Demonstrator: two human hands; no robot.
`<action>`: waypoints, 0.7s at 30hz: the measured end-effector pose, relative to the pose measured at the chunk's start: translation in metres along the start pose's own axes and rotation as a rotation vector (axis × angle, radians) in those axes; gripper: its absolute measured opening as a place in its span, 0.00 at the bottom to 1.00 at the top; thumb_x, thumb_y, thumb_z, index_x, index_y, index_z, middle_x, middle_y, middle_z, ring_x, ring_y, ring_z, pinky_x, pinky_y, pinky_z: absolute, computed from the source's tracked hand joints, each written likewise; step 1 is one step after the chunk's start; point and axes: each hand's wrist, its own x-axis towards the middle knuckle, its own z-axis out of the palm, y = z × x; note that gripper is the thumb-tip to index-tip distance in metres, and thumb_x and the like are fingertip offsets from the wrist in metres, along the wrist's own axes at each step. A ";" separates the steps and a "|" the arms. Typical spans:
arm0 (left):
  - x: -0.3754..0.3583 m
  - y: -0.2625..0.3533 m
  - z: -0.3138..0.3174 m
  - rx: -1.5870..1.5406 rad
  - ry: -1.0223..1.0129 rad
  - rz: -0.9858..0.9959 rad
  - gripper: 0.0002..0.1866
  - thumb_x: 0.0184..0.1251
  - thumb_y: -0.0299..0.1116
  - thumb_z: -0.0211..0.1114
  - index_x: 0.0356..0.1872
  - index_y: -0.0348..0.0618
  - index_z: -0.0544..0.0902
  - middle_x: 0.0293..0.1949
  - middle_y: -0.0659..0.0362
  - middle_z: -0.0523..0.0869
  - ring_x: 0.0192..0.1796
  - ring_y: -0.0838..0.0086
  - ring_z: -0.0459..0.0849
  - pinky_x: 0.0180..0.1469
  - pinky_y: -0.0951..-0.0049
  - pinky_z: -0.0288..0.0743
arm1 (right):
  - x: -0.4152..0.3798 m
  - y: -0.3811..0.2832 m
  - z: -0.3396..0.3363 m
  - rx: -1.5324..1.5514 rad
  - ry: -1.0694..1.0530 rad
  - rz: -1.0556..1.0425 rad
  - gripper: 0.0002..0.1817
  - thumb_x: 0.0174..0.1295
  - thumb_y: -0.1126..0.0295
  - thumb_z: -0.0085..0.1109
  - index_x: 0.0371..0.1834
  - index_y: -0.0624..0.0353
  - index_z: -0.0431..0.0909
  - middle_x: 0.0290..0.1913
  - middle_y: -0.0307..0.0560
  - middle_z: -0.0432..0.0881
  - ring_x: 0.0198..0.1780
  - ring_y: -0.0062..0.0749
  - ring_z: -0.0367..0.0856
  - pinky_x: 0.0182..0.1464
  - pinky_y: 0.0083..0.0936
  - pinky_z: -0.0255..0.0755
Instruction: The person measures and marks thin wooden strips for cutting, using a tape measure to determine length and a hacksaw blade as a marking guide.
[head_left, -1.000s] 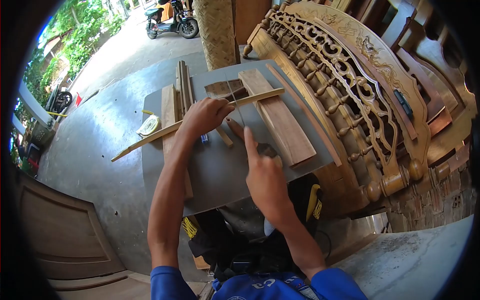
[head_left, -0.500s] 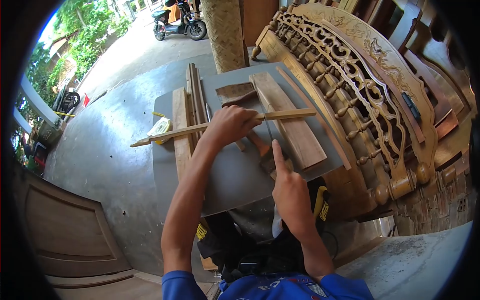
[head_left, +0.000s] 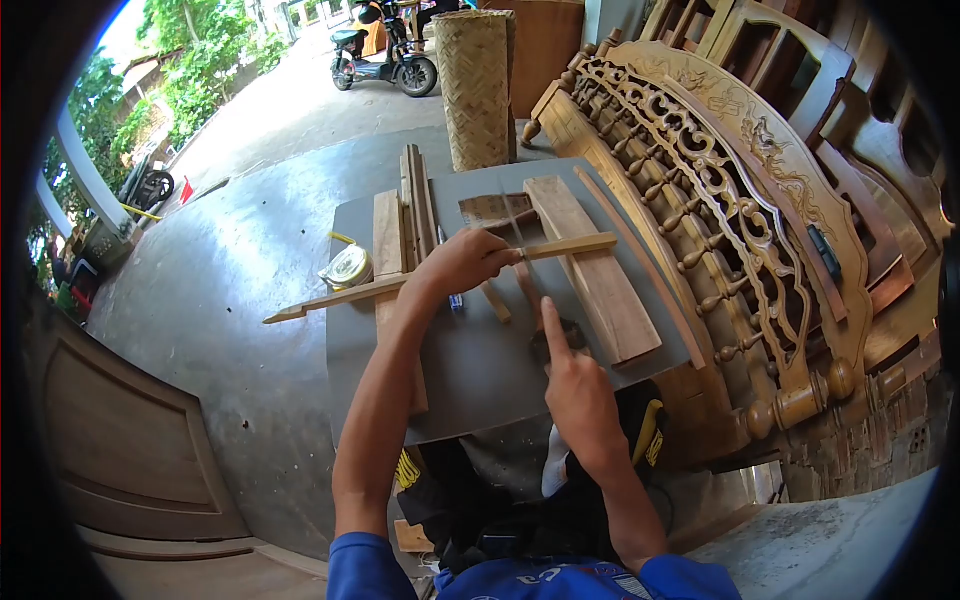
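Note:
My left hand [head_left: 465, 262] is closed around a narrow wooden strip [head_left: 345, 294], pressing it across two boards. The strip's pointed end sticks out past the left side of the low grey table [head_left: 460, 385]. My right hand [head_left: 582, 400] grips a saw, its index finger stretched along the tool; the handle is hidden in the palm. The thin saw blade [head_left: 513, 212], blurred, crosses the strip just right of my left fingers. Beneath the strip lie a wide board [head_left: 605, 285] on the right and a narrower board [head_left: 388, 228] on the left.
A tape measure [head_left: 348, 267] sits at the table's left edge. A wooden-handled tool [head_left: 528, 287] lies below the blade, near a short wood piece [head_left: 496, 302]. Carved wooden furniture panels [head_left: 700, 150] lean on the right. A woven column [head_left: 475, 95] and a scooter [head_left: 385, 65] stand beyond.
The view has shifted, so the table appears lower and further right. The saw blade and my right hand have moved slightly along the cut line. My left hand keeps its hold on the strip.

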 end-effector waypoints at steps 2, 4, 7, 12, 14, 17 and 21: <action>-0.001 0.001 0.004 0.035 0.036 0.048 0.12 0.61 0.37 0.58 0.28 0.38 0.82 0.20 0.50 0.79 0.25 0.57 0.78 0.31 0.64 0.71 | -0.014 -0.005 -0.014 -0.034 -0.078 0.051 0.40 0.52 0.83 0.47 0.70 0.52 0.44 0.22 0.58 0.76 0.28 0.52 0.80 0.33 0.42 0.75; 0.001 0.000 0.013 0.066 0.061 0.104 0.12 0.61 0.37 0.58 0.27 0.40 0.82 0.23 0.49 0.80 0.29 0.53 0.78 0.32 0.62 0.71 | -0.026 -0.004 -0.018 -0.035 -0.078 0.071 0.41 0.51 0.83 0.47 0.70 0.51 0.44 0.21 0.58 0.76 0.27 0.53 0.80 0.33 0.42 0.75; 0.002 0.005 0.022 0.154 0.137 0.098 0.14 0.61 0.40 0.57 0.25 0.40 0.81 0.23 0.50 0.80 0.30 0.53 0.79 0.32 0.60 0.72 | -0.026 0.000 -0.014 -0.030 0.014 0.037 0.41 0.50 0.84 0.47 0.70 0.51 0.44 0.21 0.58 0.75 0.27 0.53 0.79 0.32 0.43 0.74; 0.002 0.003 0.025 0.266 0.229 0.161 0.13 0.62 0.40 0.56 0.27 0.42 0.81 0.24 0.51 0.80 0.30 0.53 0.78 0.31 0.58 0.71 | -0.016 0.005 -0.006 -0.003 0.005 0.042 0.42 0.50 0.84 0.48 0.70 0.51 0.43 0.20 0.58 0.75 0.26 0.52 0.80 0.31 0.42 0.74; 0.000 0.007 0.021 0.289 0.222 0.127 0.11 0.62 0.38 0.56 0.31 0.42 0.82 0.26 0.50 0.80 0.31 0.53 0.78 0.31 0.60 0.71 | -0.014 0.006 -0.003 0.014 -0.004 0.053 0.42 0.50 0.84 0.48 0.70 0.51 0.43 0.20 0.58 0.75 0.25 0.51 0.80 0.31 0.42 0.74; 0.000 0.008 0.021 0.308 0.237 0.117 0.12 0.63 0.40 0.55 0.33 0.43 0.82 0.27 0.52 0.82 0.31 0.55 0.79 0.31 0.60 0.72 | -0.012 0.008 0.000 0.016 -0.003 0.058 0.42 0.51 0.83 0.48 0.71 0.50 0.42 0.19 0.58 0.75 0.25 0.50 0.80 0.30 0.42 0.74; 0.003 0.007 0.018 0.187 0.172 0.041 0.13 0.62 0.40 0.57 0.35 0.43 0.84 0.23 0.52 0.82 0.29 0.59 0.81 0.32 0.64 0.72 | -0.015 0.010 -0.004 0.036 -0.019 0.068 0.42 0.51 0.83 0.47 0.71 0.49 0.42 0.20 0.58 0.76 0.25 0.51 0.80 0.31 0.42 0.75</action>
